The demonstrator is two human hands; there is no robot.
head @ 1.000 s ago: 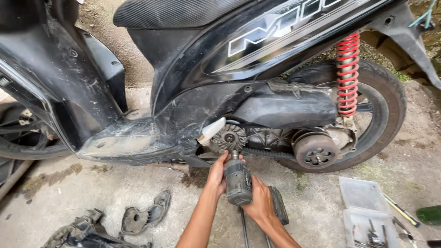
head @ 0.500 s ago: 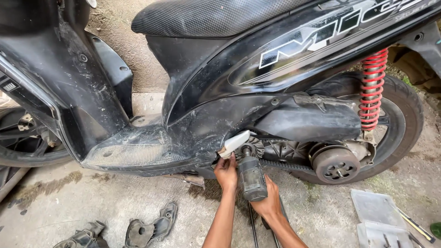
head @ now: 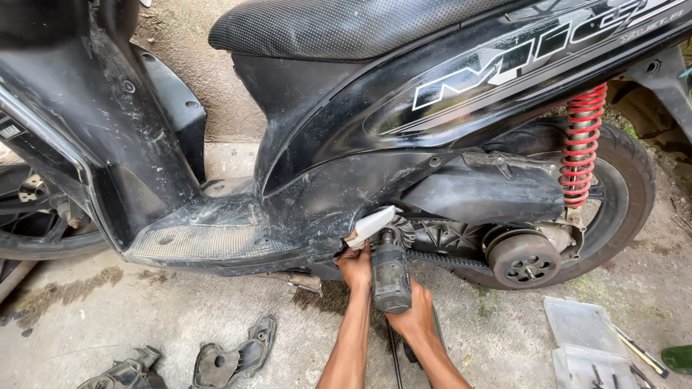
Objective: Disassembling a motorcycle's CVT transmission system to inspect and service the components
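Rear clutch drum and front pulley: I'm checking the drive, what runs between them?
In the head view, a black drive belt spans from the front pulley to the clutch drum.

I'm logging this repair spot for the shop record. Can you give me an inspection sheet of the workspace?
Surface: stained concrete floor.
Job's things: black scooter, drive side uncovered; power tool against the front pulley.
Clutter: removed black covers; clear parts box.
Grips: left hand by the tool's nose; right hand grips the tool's base.
Cables: a dark line runs down from the tool.
Surroundings: another wheel at left.
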